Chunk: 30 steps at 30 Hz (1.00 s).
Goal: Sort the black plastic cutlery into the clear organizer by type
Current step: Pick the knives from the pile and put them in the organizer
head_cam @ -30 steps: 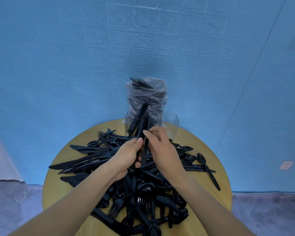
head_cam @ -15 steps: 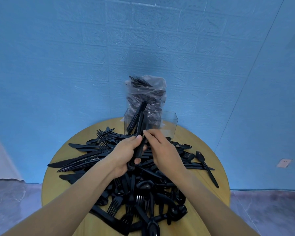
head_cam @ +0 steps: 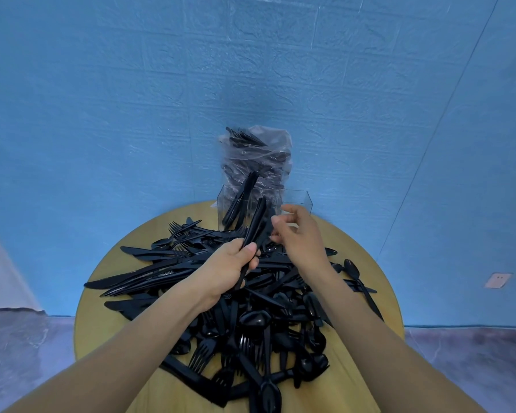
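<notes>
Clear organizer (head_cam: 295,201) holds knives (head_cam: 240,201) at left; left hand (head_cam: 231,265) grips knife bundle (head_cam: 255,231), right hand (head_cam: 298,234) loosely curled, empty.

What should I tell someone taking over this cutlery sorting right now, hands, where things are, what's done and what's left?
Left hand: grips a small bundle of black cutlery, tips pointing up toward the clear organizer.
Right hand: beside the bundle, fingers loosely curled, holding nothing.
Organizer: at the table's far edge, in front of a plastic bag of cutlery. Its left compartment holds a few upright pieces; the right one looks empty.
Done: only those few pieces are sorted.
Left: the big mixed pile of knives, forks and spoons covering the round wooden table, plus the bundle in hand.
</notes>
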Motion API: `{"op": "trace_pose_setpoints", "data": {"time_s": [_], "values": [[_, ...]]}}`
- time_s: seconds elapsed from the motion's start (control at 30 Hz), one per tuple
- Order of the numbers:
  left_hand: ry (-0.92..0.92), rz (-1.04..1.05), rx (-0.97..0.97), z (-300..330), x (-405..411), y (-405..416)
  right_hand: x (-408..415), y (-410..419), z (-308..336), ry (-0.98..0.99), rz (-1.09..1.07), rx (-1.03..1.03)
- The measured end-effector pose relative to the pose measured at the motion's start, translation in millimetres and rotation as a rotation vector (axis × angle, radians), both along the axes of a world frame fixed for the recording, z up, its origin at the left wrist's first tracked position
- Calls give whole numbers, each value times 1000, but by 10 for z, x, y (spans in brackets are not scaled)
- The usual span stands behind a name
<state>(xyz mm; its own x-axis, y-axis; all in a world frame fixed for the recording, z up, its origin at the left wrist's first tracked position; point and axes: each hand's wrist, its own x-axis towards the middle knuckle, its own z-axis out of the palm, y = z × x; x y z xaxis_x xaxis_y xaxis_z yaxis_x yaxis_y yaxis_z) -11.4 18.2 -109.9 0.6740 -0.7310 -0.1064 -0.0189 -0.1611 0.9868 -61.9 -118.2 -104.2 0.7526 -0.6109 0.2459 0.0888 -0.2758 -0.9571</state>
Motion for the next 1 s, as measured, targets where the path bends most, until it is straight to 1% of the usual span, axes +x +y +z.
{"op": "trace_pose_setpoints", "data": {"time_s": [0.1, 0.2, 0.3, 0.4, 0.47, 0.57, 0.63, 0.67, 0.73, 0.83, 0.9, 1.0], "values": [[41, 6, -14, -20, 0, 2, 50, -48, -20, -10, -9, 258], [90, 12, -1, -60, 27, 15, 12, -63, -92, -77, 3, 387], [110, -47, 13, -93, 18, -2, -34, -45, -129, -130, 4, 337], [180, -98, -35, -88, -26, -32, -36, -39, -123, -120, -25, 190], [214, -135, -58, -79, -31, -27, -42, -47, -106, -114, 1, 160], [239, -202, -34, -67, -20, -12, -56, -22, -106, -154, 160, 242], [262, -238, -10, -73, -19, -12, -57, 16, -119, -216, 280, 370], [269, -249, -7, -88, -14, -13, -56, 34, -123, -238, 316, 413], [268, -257, -11, -124, -5, -6, -48, 44, -138, -242, 305, 425], [179, -187, 14, -173, 5, 13, -23, 54, -163, -223, 224, 426], [115, -131, 4, -190, -3, 16, -2, 87, -178, -206, 177, 388], [16, -138, -12, -222, -19, 13, 32, 154, -205, -206, 128, 403]]}}
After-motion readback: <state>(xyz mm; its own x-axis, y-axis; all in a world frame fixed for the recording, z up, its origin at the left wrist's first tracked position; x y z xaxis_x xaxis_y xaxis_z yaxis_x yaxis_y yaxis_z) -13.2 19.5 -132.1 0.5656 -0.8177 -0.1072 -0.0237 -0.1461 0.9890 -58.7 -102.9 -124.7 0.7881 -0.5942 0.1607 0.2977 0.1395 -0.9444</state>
